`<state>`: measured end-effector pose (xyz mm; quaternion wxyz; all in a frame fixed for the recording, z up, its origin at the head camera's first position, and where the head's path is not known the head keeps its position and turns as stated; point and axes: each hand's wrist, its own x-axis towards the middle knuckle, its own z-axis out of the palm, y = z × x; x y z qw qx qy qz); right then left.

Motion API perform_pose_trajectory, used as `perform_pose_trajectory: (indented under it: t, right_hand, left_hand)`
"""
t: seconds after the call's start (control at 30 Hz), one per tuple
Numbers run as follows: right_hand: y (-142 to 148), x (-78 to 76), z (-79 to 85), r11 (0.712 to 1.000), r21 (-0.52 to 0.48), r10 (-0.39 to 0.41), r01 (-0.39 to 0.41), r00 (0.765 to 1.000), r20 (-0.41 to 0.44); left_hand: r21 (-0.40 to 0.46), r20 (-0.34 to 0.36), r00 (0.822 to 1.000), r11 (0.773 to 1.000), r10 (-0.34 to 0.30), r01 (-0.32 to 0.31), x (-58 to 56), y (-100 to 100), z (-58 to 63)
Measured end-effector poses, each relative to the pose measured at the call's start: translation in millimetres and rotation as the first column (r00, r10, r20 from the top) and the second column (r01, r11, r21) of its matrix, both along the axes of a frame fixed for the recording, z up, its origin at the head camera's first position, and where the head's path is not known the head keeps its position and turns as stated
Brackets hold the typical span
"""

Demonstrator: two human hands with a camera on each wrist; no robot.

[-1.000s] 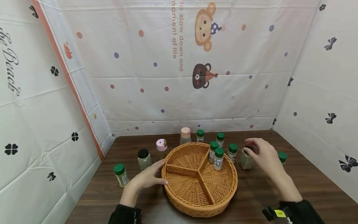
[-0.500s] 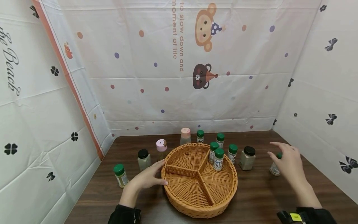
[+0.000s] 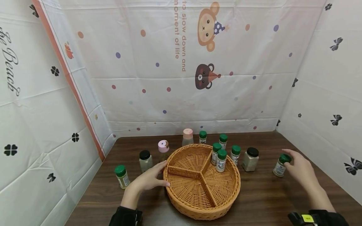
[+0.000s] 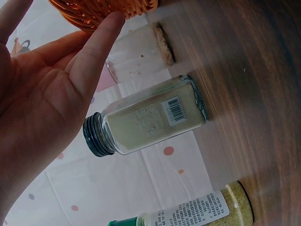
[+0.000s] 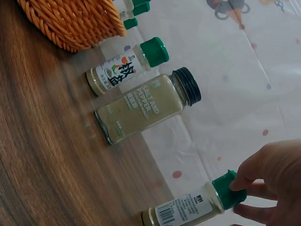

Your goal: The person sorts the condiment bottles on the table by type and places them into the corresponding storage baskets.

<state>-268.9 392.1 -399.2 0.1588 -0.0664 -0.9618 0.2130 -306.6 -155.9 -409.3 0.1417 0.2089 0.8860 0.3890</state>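
Note:
My left hand (image 3: 150, 178) rests against the left side of a round wicker basket (image 3: 202, 213), thumb and fingers spread along its rim. Three wicker dividers split the basket, and two green-capped spice jars (image 3: 221, 161) stand upright in its right rear compartment. At the far right my right hand (image 3: 301, 168) pinches the green cap of another spice jar (image 3: 279, 169). In the right wrist view thumb and fingers sit around that cap (image 5: 228, 189), and the jar stands on the table. A square black-capped jar labelled salt and pepper (image 5: 141, 108) is between this jar and the basket.
Behind the basket stand a pink-capped jar (image 3: 187, 138) and several green-capped jars (image 3: 235, 153). On the left are a pink-lidded jar (image 3: 163, 147), a black-capped jar (image 3: 145, 161) and a green-capped jar (image 3: 122, 177). Printed white cloth (image 3: 158, 94) hangs around the dark wooden table (image 3: 254, 201).
My right hand has left the square black-capped jar, moved right and come down to the green-capped spice jar's cap. The left hand and basket have stayed in place.

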Motion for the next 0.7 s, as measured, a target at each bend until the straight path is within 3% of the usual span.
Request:
perform_pose_trajectory:
  t: [0.57, 0.7]
  right_hand:
    - [3.5, 3.1, 2.8, 0.997, 0.071, 0.007, -0.009, 1.000, 0.025]
    - [0.1, 5.6, 6.3, 0.997, 0.077, 0.010, -0.009, 1.000, -0.011]
  left_hand:
    - [0.004, -0.006, 1.000, 1.000, -0.001, 0.001, 0.7, 0.9, 0.9]
    - [0.006, -0.002, 1.000, 1.000, -0.004, 0.004, 0.8, 0.7, 0.9]
